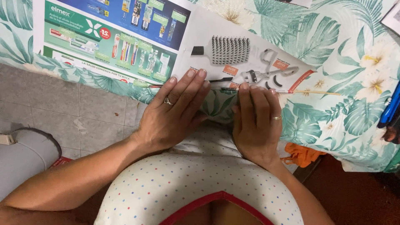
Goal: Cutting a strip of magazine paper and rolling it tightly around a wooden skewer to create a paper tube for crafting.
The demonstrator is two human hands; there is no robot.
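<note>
A glossy catalogue sheet [196, 41] with pictures of toiletries, a brush and scissors lies on a tablecloth printed with green leaves [333, 54]. My left hand [175, 110] lies flat, fingers together, pressing the sheet's near edge at the table's rim. My right hand [256, 121] presses the same edge just to the right, fingers together. Under both sets of fingertips the edge looks rolled around a thin wooden stick [321, 93], which pokes out to the right. Each hand wears a ring.
A grey tiled floor [62, 108] shows at the left, with a grey round container [25, 158] at the lower left. Something orange [302, 155] hangs below the table's edge. Blue objects [389, 108] lie at the right border.
</note>
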